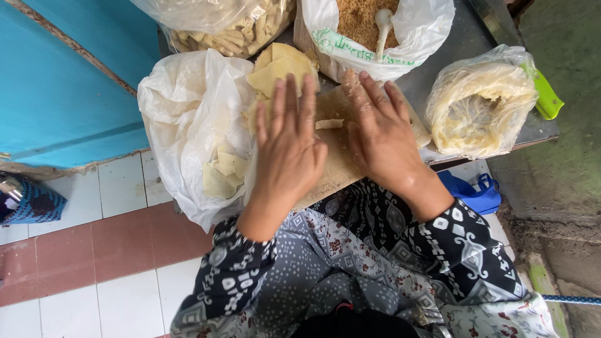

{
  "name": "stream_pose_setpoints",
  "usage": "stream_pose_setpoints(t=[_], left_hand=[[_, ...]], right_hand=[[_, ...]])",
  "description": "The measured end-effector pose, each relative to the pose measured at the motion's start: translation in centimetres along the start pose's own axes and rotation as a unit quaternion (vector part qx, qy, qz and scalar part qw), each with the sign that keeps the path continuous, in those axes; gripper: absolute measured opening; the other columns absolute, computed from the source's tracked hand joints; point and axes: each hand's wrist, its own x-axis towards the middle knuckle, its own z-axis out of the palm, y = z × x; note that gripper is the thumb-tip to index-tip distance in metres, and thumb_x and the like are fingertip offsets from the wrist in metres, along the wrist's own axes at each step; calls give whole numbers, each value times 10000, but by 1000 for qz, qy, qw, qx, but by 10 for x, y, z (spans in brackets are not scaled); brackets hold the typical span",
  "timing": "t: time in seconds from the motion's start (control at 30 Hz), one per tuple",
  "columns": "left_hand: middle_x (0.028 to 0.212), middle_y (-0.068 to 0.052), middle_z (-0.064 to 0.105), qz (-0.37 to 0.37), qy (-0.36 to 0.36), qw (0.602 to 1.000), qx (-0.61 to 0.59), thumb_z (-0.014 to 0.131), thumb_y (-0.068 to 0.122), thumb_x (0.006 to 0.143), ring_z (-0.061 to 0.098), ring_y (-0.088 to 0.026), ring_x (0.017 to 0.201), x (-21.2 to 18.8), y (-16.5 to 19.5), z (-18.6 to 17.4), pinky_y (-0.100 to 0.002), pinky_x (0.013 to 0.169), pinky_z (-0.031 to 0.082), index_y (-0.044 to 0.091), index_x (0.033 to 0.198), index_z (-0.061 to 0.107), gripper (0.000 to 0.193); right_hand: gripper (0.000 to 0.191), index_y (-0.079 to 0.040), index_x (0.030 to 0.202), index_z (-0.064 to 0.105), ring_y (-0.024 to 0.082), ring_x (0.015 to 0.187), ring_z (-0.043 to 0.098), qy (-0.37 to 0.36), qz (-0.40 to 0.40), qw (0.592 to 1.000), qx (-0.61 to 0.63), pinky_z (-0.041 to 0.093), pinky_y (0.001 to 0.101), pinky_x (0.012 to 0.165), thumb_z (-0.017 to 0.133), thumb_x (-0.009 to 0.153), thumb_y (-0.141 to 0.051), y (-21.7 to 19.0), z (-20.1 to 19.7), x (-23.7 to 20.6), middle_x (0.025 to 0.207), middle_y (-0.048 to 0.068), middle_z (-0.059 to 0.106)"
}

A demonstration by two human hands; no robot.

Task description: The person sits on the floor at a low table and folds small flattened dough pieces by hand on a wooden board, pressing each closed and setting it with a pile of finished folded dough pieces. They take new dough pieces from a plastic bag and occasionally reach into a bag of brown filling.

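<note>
- A grey metal surface [466,47] stands beside a blue wall [69,81], over a floor of white and red tiles [94,250].
- A wooden board [335,159] lies at the surface's near edge.
- The left hand [289,147] lies flat on the board, fingers straight and pressed together.
- The right hand [379,131] lies flat just beside it, fingers slightly spread, dusted with crumbs.
- A small pale dough strip [329,124] sits on the board between the two hands.
- Left of the board, a white plastic bag [188,119] holds pale thin wrappers [225,170].
- Behind the board, a bag of brown crumbs [360,22] holds a white spoon [382,25].
- Right of the board sits a bag of coiled pale sheets [479,103].
</note>
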Motion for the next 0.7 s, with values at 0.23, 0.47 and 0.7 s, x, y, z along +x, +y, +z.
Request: stream_pose_setpoints(t=[0.23, 0.47, 0.7], left_hand=[[1720, -13, -7, -94, 305, 928, -192, 473, 39, 1055, 223, -230, 1591, -47, -17, -36, -420, 1379, 134, 228, 1654, -5, 790], [1695, -139, 257, -184, 465, 812, -302, 457, 51, 1048, 488, -208, 1467, -54, -53, -47, -371, 1256, 313, 94, 1657, 68, 725], [1492, -152, 604, -242, 497, 770, -319, 512, 278, 1200, 551, -165, 1337, -73, -79, -50, -302, 1127, 423, 63, 1669, 125, 645]], right_hand=[[729, -42, 1573, 416, 249, 1118, 630, 33, -34, 998, 28, 427, 441, 1039, 743, 924, -101, -2, 9, 8, 1023, 9, 736], [722, -36, 1558, 402, 255, 908, 662, -20, -55, 998, 8, 481, 431, 866, 722, 912, -65, -11, 13, 33, 850, 36, 677], [710, -32, 1572, 247, 164, 918, 688, 85, -180, 965, 171, 587, 251, 808, 703, 1048, 117, -22, -16, 117, 1074, 71, 688]])
